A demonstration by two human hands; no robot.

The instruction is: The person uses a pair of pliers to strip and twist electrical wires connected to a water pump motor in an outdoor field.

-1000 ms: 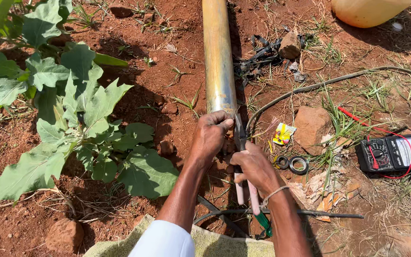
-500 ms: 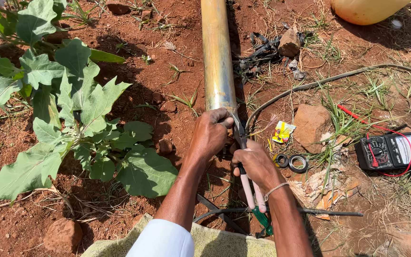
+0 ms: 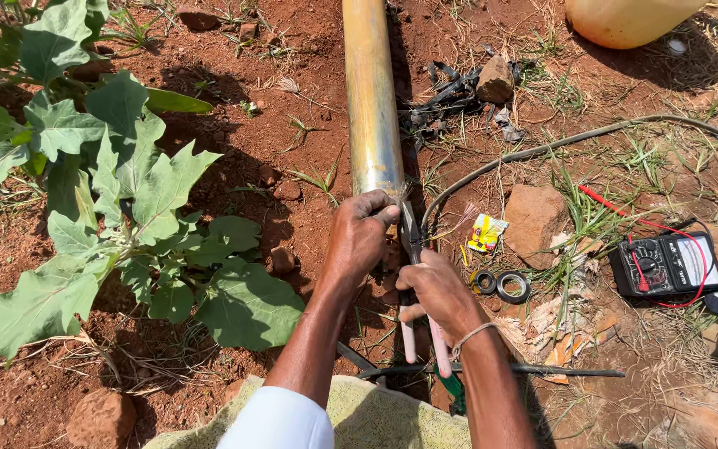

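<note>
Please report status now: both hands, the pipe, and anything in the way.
Left hand gripping end of long brass-coloured metal pipe. Right hand holding pink-handled pliers at pipe end. Black cable lying alongside.

A small yellow packet (image 3: pixel 486 234) lies beside a black meter's pale dial (image 3: pixel 695 259).

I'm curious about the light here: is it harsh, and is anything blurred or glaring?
Head view: hard sun casts dark shadows from the leafy plant onto the red soil; bright glare streaks the metal pipe; the left hand, right hand and pliers look sharp.
</note>
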